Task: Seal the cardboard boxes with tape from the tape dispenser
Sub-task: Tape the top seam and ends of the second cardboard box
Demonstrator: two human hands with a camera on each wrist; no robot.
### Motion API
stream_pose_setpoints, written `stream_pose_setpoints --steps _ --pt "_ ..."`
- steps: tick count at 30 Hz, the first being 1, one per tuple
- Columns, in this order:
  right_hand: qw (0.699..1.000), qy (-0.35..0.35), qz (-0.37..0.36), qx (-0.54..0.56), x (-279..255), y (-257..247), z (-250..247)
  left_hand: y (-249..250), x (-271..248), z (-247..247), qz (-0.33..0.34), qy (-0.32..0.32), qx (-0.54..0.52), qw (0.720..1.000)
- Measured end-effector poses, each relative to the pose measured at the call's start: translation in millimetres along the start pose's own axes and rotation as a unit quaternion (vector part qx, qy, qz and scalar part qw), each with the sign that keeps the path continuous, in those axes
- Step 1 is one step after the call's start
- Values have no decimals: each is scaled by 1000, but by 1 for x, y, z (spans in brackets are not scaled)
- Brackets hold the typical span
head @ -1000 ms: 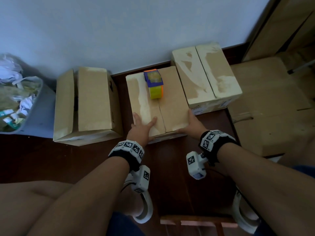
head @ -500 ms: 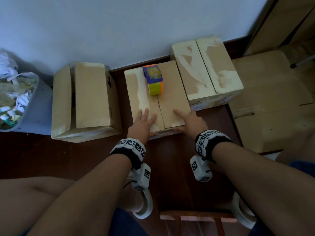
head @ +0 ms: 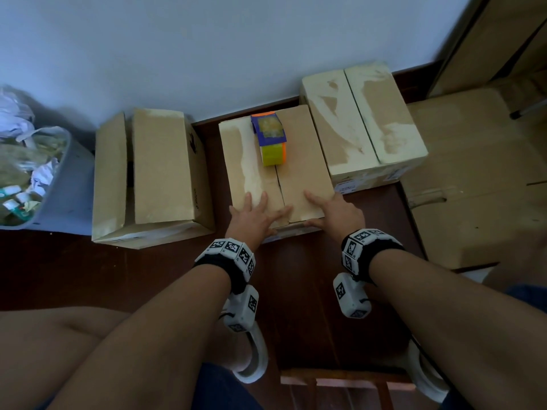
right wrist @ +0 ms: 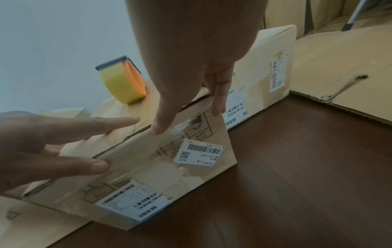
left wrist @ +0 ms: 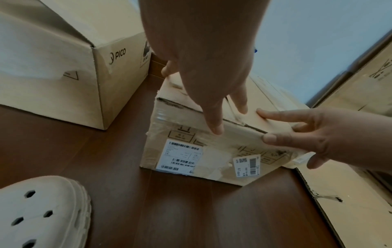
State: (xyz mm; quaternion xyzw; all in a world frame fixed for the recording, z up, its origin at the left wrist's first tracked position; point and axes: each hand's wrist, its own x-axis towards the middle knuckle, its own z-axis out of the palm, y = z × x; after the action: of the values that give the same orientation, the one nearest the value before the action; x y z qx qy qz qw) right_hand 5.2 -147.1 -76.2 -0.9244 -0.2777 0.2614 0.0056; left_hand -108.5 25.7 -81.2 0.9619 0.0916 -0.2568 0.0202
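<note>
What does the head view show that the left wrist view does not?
Only the head view shows the tape dispenser on the middle box, and the bin. Only the left wrist view shows the barcode labels and a white clog. Both show the left hand and right hand flat on the flaps.

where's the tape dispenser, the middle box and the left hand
tape dispenser (head: 270, 139): head view, on its yellow tape roll
middle box (head: 302, 161): head view, on its right top flap
left hand (head: 251, 218): head view, on the back of the hand
</note>
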Motion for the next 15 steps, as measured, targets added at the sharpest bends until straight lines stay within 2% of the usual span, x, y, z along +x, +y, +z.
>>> stream_pose_setpoints --steps 12,15 --pt "999 -10 7 39 6 4 5 2 0 2 -5 -5 44 999" --pt "997 69 -10 37 15 2 -5 2 1 1 -7 -8 41 999"
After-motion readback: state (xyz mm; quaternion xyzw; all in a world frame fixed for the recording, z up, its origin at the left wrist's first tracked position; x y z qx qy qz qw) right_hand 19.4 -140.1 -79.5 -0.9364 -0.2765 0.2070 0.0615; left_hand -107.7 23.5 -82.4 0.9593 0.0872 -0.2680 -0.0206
